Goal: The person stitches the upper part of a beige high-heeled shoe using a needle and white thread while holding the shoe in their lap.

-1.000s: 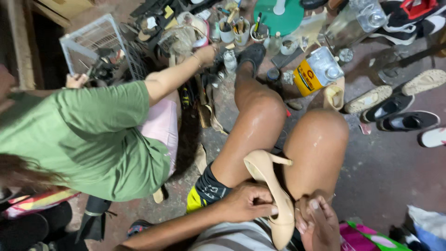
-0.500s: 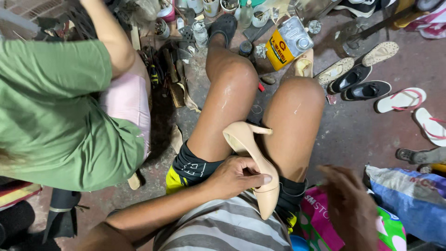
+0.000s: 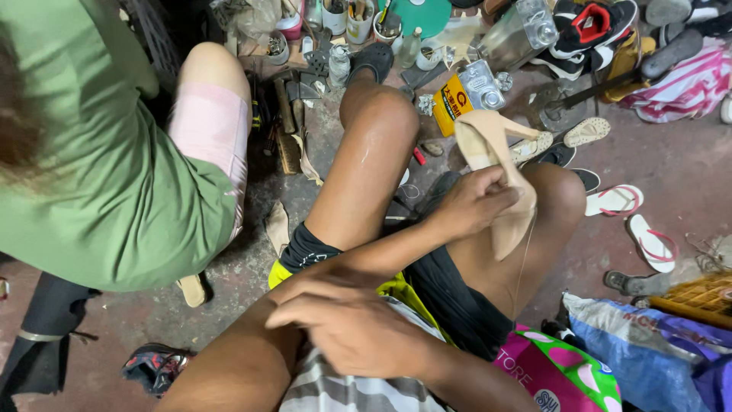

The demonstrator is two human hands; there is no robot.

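My left hand (image 3: 474,203) grips a beige high-heeled shoe (image 3: 496,152) by its side and holds it above my right knee, heel pointing right and toe down. A thin thread (image 3: 524,259) hangs from the shoe towards my lap. My right hand (image 3: 347,324) crosses over my left forearm close to my striped shirt, fingers pointing left and blurred. Whether it pinches anything is not clear. My bare knees (image 3: 381,114) are drawn up in front of me.
A person in a green shirt (image 3: 99,175) and pink shorts crouches at my left. Tools (image 3: 286,107), jars and a yellow can (image 3: 457,95) lie ahead on the floor. Sneakers (image 3: 591,27), sandals and flip-flops (image 3: 648,240) are at the right, with bags (image 3: 648,343) near my hip.
My left hand has raised the shoe up and to the right, above my knee. My right hand has swung from the right side across to my left forearm. The view has shifted right.
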